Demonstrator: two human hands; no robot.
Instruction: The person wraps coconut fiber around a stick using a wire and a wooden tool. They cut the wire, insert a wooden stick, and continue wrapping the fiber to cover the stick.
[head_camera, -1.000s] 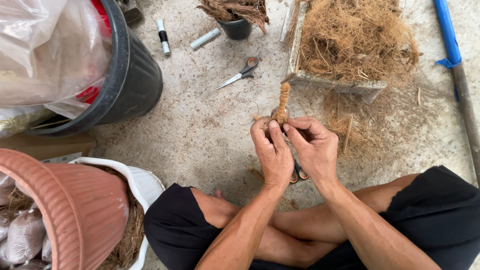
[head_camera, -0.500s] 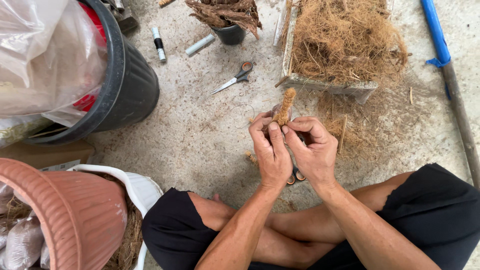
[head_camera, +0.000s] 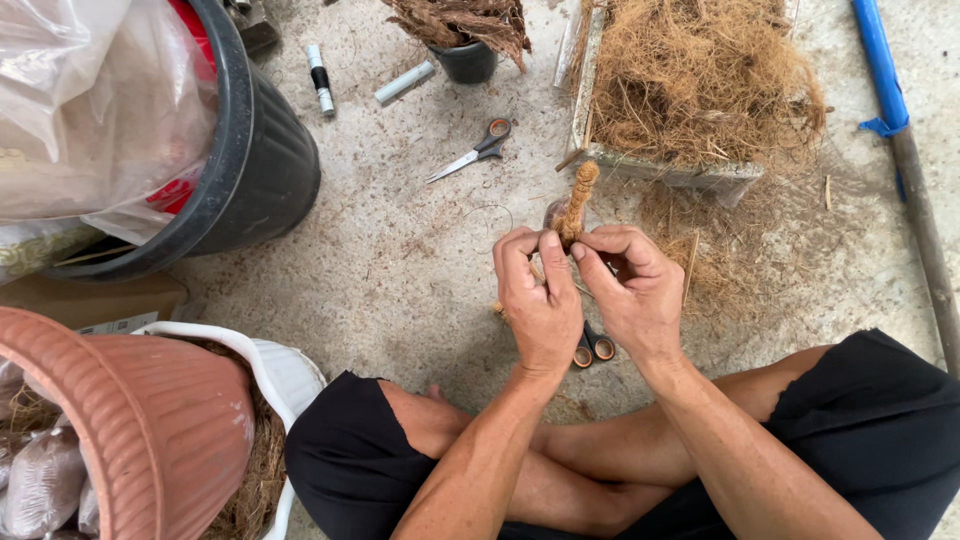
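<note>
Hands together at the middle, above crossed legs in black shorts. Left hand (head_camera: 538, 300) curled shut around the lower end of a fibre-wrapped stick (head_camera: 577, 203), thumb pressed against it. Right hand (head_camera: 632, 290) closed on the same stick from the other side, fingertips pinching just beside the left thumb. Stick upright, slightly tilted, its upper half poking clear above both hands.

Relative to the stick: beyond it and to the right, a shallow tray (head_camera: 650, 168) heaped with loose brown coconut fibre (head_camera: 700, 75), more strands spilled on the concrete floor (head_camera: 400, 260) near the tray's edge. Beyond and to the left, scissors (head_camera: 472, 155) lying flat with grey-and-orange handles. Farther off, a small dark pot (head_camera: 465, 60) stuffed with dry bark pieces, with two pale tubes (head_camera: 405, 82) beside it. Just below the hands, orange-ringed handles of a second tool (head_camera: 594, 350), mostly hidden. Well to the left, a large black tub (head_camera: 255, 170) holding plastic bags; nearer the legs, a terracotta pot (head_camera: 130, 420) tipped over a white basin. At the far right, a blue-handled pole (head_camera: 885, 70).
</note>
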